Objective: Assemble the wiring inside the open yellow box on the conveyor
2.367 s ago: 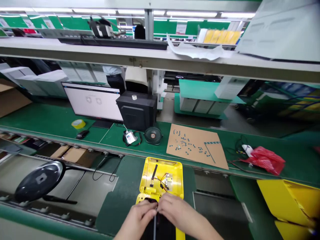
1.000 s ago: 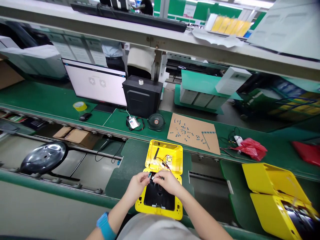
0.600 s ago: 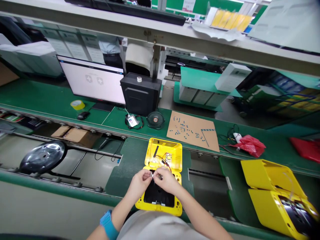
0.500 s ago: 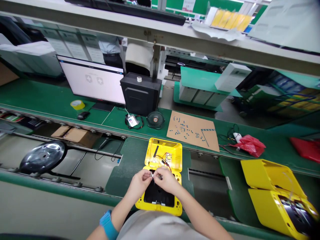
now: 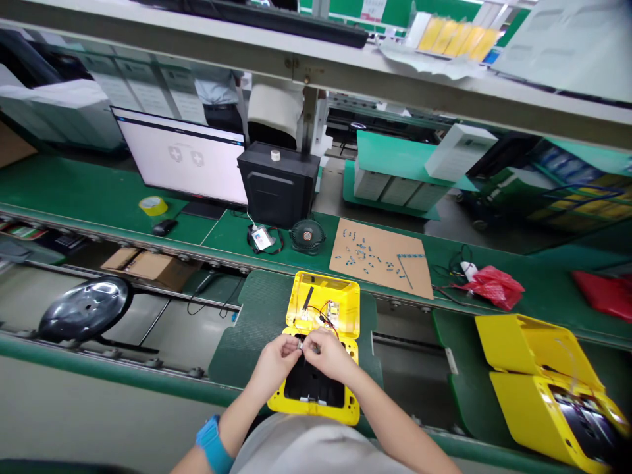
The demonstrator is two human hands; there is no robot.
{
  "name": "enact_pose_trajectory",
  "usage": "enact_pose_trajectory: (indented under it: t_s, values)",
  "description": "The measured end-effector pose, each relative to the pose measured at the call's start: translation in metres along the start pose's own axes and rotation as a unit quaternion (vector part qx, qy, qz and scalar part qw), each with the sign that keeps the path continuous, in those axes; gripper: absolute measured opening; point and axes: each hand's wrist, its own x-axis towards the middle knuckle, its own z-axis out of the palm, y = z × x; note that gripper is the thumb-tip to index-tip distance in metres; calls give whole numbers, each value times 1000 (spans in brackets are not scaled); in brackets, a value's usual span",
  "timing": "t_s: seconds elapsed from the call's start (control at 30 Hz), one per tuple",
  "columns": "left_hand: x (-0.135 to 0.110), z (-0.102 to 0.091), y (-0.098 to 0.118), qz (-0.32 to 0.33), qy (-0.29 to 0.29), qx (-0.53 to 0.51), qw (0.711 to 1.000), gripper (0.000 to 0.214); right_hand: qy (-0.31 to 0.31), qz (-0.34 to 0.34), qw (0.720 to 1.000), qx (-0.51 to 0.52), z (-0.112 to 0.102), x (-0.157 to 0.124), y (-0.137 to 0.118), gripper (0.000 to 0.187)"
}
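An opened yellow plastic case (image 5: 353, 409) lies in front of me on a green pallet board (image 5: 261, 309). Its upper half holds a small circuit board (image 5: 334, 309) with red and black wires; the lower half has a black inner tray (image 5: 316, 382). Over the middle of the case, my left hand (image 5: 277, 359) and my right hand (image 5: 326, 354) meet with fingertips pinched together. Between them is a tiny pale piece, perhaps a wire connector, too small to name. The fingers hide most of it. A blue band circles my left wrist.
Behind the case are a cardboard sheet (image 5: 380, 257) with small blue-black parts, a small fan (image 5: 307, 236), a black computer case (image 5: 279, 187) and a monitor (image 5: 182, 158). A second yellow case (image 5: 523, 395) stands open at right. A black round base (image 5: 89, 308) lies at left.
Almost nothing differs. Both hands stay pinched together over the case, with only slight finger movement.
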Motion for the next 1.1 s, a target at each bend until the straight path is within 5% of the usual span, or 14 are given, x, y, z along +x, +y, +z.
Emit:
enact_pose_trajectory:
  t_s: [0.43,0.8,1.1]
  values:
    - [0,-1,-2,14,-10,23,1000,18,-6,17,1000,3,0,-1,0,12]
    - [-13,1,12,98,25,197,975,18,-7,30,999,21,-2,0,-3,11]
    - [-11,8,5,124,13,223,967,20,-17,63,995,75,2,-3,5,11]
